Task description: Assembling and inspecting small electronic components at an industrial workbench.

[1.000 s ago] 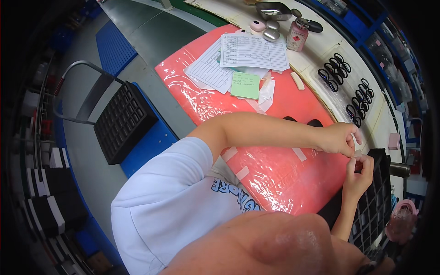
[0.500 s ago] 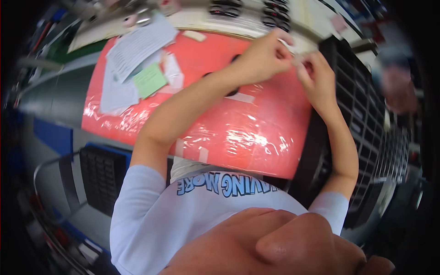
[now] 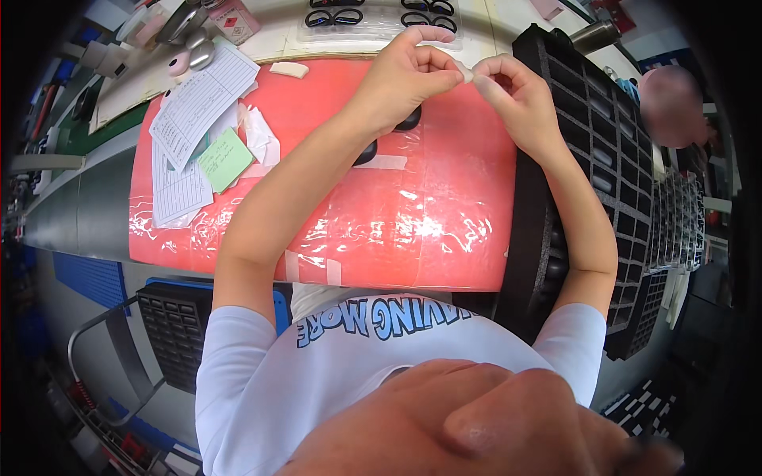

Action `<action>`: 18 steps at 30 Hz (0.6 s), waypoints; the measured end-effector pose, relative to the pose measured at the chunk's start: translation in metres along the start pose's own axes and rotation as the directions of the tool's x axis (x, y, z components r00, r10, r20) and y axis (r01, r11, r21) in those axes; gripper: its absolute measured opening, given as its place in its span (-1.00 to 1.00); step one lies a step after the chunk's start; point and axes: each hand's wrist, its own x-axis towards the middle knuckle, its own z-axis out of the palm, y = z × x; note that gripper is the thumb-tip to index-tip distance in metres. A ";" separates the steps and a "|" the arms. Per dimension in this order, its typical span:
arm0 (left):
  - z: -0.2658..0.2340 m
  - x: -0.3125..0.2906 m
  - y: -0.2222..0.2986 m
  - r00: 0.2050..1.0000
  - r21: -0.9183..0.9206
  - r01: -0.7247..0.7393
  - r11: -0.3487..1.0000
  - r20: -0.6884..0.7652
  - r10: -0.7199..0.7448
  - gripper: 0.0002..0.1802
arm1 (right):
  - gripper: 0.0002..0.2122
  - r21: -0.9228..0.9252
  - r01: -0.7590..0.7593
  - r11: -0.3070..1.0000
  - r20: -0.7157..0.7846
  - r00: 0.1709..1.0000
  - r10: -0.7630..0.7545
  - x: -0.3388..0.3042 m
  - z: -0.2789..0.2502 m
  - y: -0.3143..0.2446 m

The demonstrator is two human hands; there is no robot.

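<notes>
Over the far edge of a red, plastic-covered work mat (image 3: 452,190), my two hands meet fingertip to fingertip. A small whitish piece (image 3: 466,73) sits between them, too small to name. My left hand (image 3: 409,79) pinches it with thumb and index finger, other fingers curled. From the other side, the closed thumb and fingers of my right hand (image 3: 520,99) grip it too. Below my left wrist, two black rounded objects (image 3: 409,120) lie on the mat, partly hidden by my forearm.
Left on the mat are printed sheets (image 3: 194,99), a green note (image 3: 225,160) and crumpled white tissue (image 3: 260,136). A whitish block (image 3: 289,70) lies at its far edge. Beyond stands a clear tray (image 3: 373,33) of black looped parts. A black compartment tray (image 3: 587,119) borders the right; a person (image 3: 673,103) is behind it.
The view has shifted, so the mat and hands appear farther left. Both hands stay together at the whitish piece, which shows more sharply now.
</notes>
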 end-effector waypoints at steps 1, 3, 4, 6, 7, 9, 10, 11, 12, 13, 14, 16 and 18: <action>0.000 0.001 0.000 1.000 0.008 0.004 1.000 0.006 -0.004 -0.45 | -0.92 -0.001 -0.002 1.000 0.000 1.000 0.002 0.000 0.000 -0.002; 0.000 0.000 0.002 1.000 -0.005 0.011 1.000 0.011 -0.011 -0.45 | -0.93 -0.200 0.095 0.975 0.013 0.995 -0.094 -0.001 0.000 -0.007; 0.000 0.000 0.003 1.000 -0.018 0.016 1.000 0.015 -0.016 -0.44 | -0.93 -0.200 0.095 0.975 0.013 0.995 -0.094 -0.001 0.000 -0.007; 0.001 0.001 0.004 1.000 -0.015 0.009 1.000 0.018 -0.008 -0.45 | -0.93 -0.223 0.147 0.964 0.000 0.988 -0.151 0.000 0.000 -0.006; 0.001 0.001 0.004 1.000 -0.011 0.001 1.000 0.020 -0.001 -0.45 | -0.93 -0.223 0.146 0.964 0.000 0.989 -0.150 0.000 0.000 -0.006; 0.000 0.002 0.002 1.000 -0.016 -0.009 1.000 0.028 0.009 -0.46 | -0.93 -0.284 0.196 0.938 -0.014 0.978 -0.208 -0.001 0.001 -0.009; -0.001 0.002 0.001 0.999 -0.020 -0.019 1.000 0.035 0.020 -0.46 | -0.93 -0.285 0.195 0.939 -0.015 0.978 -0.208 -0.001 0.000 -0.009; -0.001 0.003 0.001 0.999 -0.021 -0.019 1.000 0.037 0.019 -0.46 | -0.93 -0.316 0.254 0.914 -0.016 0.962 -0.273 -0.001 0.000 -0.009; -0.001 0.003 0.001 0.999 -0.001 -0.038 0.999 0.031 0.038 -0.47 | -0.93 -0.346 0.311 0.885 -0.016 0.941 -0.337 -0.001 0.001 -0.009; 0.000 0.003 0.001 0.998 0.019 -0.058 0.998 0.026 0.057 -0.47 | -0.93 -0.346 0.309 0.886 -0.018 0.942 -0.336 -0.001 0.001 -0.009; 0.000 0.003 0.001 0.998 0.019 -0.056 0.998 0.027 0.056 -0.47 | -0.92 -0.381 0.350 0.856 -0.018 0.923 -0.385 0.000 0.001 -0.008; 0.001 0.002 0.001 0.996 0.026 -0.069 0.997 0.052 0.067 -0.48 | -0.92 -0.415 0.388 0.823 -0.016 0.901 -0.433 0.000 0.002 -0.008; 0.001 0.002 -0.001 0.997 0.015 -0.061 0.998 0.046 0.061 -0.49 | -0.92 -0.444 0.403 0.800 -0.025 0.887 -0.461 0.000 0.003 -0.009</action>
